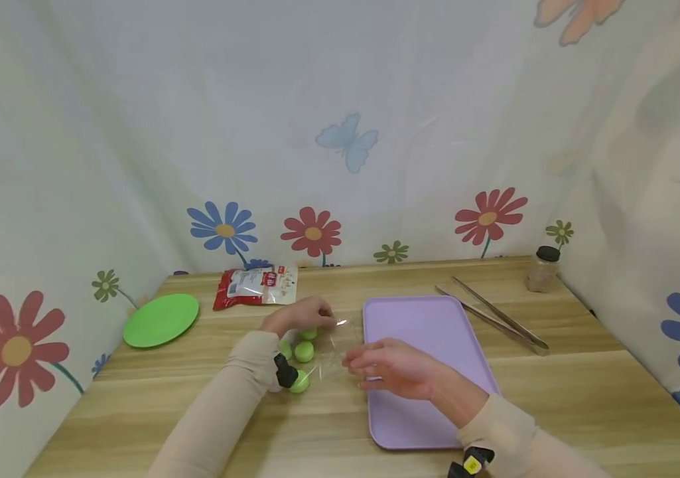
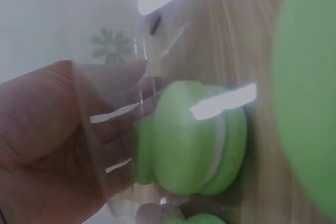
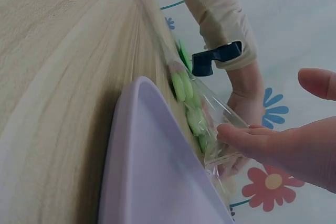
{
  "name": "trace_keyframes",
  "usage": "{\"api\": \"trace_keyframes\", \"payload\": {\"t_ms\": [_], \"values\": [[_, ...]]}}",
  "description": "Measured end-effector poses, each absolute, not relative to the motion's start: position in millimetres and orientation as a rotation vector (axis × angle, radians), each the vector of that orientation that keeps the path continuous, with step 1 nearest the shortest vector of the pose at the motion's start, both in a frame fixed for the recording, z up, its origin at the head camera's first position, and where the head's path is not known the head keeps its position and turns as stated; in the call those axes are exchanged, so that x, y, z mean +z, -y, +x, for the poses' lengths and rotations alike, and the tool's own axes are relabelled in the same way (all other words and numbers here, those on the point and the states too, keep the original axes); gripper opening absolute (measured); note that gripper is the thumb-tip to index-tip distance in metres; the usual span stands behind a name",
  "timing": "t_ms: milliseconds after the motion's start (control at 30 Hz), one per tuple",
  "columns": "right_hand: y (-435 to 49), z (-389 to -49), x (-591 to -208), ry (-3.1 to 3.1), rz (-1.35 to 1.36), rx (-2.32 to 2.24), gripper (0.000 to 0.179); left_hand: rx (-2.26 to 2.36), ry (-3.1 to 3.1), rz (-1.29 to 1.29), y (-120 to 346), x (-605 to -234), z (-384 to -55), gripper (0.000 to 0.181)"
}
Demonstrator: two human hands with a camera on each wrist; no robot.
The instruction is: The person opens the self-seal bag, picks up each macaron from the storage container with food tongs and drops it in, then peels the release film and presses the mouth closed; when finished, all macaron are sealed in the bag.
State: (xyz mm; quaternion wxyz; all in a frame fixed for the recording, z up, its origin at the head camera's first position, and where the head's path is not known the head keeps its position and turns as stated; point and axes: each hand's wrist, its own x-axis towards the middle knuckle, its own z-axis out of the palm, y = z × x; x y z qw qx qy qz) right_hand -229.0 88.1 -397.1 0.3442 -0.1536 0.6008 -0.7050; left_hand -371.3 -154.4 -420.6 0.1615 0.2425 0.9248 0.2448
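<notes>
A clear plastic bag (image 1: 332, 352) lies on the table with several green macarons (image 1: 304, 352) in it. One macaron (image 2: 199, 137) shows its pale filling in the left wrist view, behind shiny film. My left hand (image 1: 300, 315) reaches over the bag's far side, and its curled fingers pinch the film near the bag's mouth. Part of that grip is hidden by glare and macarons. My right hand (image 1: 399, 368) hovers above the left edge of a purple tray (image 1: 417, 425). Its fingers are nearly straight, thumb apart, with the fingertips at the bag's edge (image 3: 223, 156).
A green plate (image 1: 160, 320) is at the left, and a red and white food packet (image 1: 256, 285) lies at the back. Metal tongs (image 1: 497, 315) rest right of the tray. Near the back right corner stands a jar with a black lid (image 1: 543, 269).
</notes>
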Motion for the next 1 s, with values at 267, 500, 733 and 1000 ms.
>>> {"api": "trace_keyframes", "payload": {"t_ms": [267,500,733,1000], "values": [[-93,-235,-398,-1.593,-0.412,-1.810,0.052,0.761,-2.650,0.605,174,-432,-369,0.019],[-102,-243,-394,-1.735,-0.573,-1.701,0.043,0.794,-2.660,0.574,202,-433,-350,0.019],[-111,-253,-387,-2.005,-0.714,-1.509,0.038,1.049,-2.460,0.521,232,-428,-312,0.017],[-110,-260,-387,-2.048,-0.745,-1.483,0.037,1.325,-2.092,0.425,255,-433,-264,0.019]]}}
